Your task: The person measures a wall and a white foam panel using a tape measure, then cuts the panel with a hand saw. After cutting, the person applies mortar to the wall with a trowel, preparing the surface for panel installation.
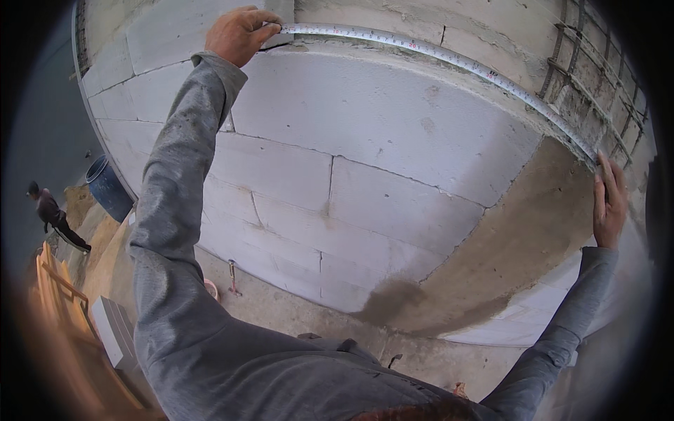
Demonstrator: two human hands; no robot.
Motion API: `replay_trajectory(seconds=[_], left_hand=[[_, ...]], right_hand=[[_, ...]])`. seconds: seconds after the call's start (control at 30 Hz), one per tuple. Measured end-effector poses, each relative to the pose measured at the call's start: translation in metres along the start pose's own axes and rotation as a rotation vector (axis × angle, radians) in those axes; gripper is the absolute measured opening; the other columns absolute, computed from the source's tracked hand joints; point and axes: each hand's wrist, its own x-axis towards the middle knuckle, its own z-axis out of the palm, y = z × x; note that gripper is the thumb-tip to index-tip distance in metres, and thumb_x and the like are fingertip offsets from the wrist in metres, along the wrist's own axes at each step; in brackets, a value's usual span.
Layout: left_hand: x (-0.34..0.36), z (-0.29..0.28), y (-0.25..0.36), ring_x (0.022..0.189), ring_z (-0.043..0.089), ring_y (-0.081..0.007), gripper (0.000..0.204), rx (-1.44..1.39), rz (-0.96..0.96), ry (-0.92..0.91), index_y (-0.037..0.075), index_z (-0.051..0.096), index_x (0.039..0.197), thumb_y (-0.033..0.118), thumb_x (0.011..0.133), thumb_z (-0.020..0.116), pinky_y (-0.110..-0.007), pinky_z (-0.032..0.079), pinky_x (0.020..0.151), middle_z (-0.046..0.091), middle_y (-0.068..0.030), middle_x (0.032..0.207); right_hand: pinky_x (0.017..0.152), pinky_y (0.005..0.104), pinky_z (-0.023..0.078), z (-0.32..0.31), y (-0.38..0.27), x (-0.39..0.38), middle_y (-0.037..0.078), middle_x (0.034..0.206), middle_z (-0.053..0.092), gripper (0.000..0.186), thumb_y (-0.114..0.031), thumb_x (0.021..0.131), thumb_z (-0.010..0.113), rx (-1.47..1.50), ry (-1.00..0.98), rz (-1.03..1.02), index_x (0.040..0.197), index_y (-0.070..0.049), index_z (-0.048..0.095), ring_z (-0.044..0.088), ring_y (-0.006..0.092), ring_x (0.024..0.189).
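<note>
A white tape measure blade (414, 43) lies stretched along a rough ledge near the top of a white block wall (379, 119). My left hand (239, 35) pinches one end of it at the upper middle of the view, fingers closed. At the far right, my right hand (609, 196) is on the other end, with fingertips at the blade; whether a case is in it is hidden. Steel rebar (576, 42) rises just behind the tape on the right. A damp grey-brown band (505, 231) runs diagonally down the wall below that hand.
A hammer-like tool (234, 277) stands at the wall's foot on the concrete floor (358, 330). At left are a blue barrel (109, 189), wooden planks (60, 295), pale stacked pieces (112, 330) and another person (53, 210) standing near the drop-off.
</note>
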Motion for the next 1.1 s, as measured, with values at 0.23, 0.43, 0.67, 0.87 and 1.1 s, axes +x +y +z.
replay_trajectory(seconds=[0.23,0.43,0.67,0.87,1.1], left_hand=[[-0.002,0.014,0.004,0.081,0.066,-0.0265,0.021,0.243,-0.153,-0.217,0.022,0.073,0.101,0.032,0.087,0.061,-0.037,0.052,0.074,0.071,-0.0082,0.090],[0.000,0.019,0.005,0.086,0.065,-0.0321,0.025,0.170,-0.165,-0.214,0.017,0.072,0.104,0.029,0.086,0.061,-0.040,0.050,0.078,0.070,-0.0127,0.092],[-0.001,0.019,-0.014,0.079,0.067,-0.0286,0.027,-0.013,-0.118,-0.253,0.003,0.069,0.102,0.022,0.085,0.060,-0.036,0.050,0.074,0.070,-0.0155,0.089],[-0.003,0.036,-0.040,0.077,0.066,-0.0258,0.026,-0.198,-0.077,-0.193,0.000,0.066,0.100,0.018,0.083,0.061,-0.034,0.049,0.074,0.068,-0.0172,0.083],[-0.005,0.036,-0.042,0.075,0.065,-0.0259,0.024,-0.163,-0.059,-0.162,-0.002,0.065,0.099,0.015,0.083,0.060,-0.034,0.049,0.076,0.066,-0.0175,0.082]], right_hand=[[0.096,0.0326,0.042,0.042,0.027,-0.002,0.012,0.121,0.057,0.036,-0.009,0.095,0.051,0.036,-0.018,-0.013,0.130,-0.011,0.058,0.055,0.0252,0.111],[0.090,0.0341,0.046,0.038,0.056,-0.006,0.011,0.114,0.059,0.035,-0.014,0.092,0.056,0.021,-0.005,0.004,0.127,-0.015,0.061,0.058,0.0264,0.103],[0.087,0.0355,0.048,0.060,0.052,-0.004,0.009,0.112,0.060,0.036,-0.022,0.090,0.059,-0.101,0.024,0.039,0.125,-0.025,0.062,0.059,0.0256,0.099],[0.087,0.0358,0.049,0.065,0.051,-0.010,0.008,0.113,0.059,0.035,-0.022,0.089,0.059,-0.088,0.053,0.063,0.124,-0.026,0.063,0.058,0.0252,0.100],[0.087,0.0360,0.048,0.067,0.048,-0.009,0.009,0.111,0.060,0.034,-0.017,0.086,0.063,-0.036,0.136,-0.004,0.119,-0.022,0.066,0.056,0.0268,0.102]])
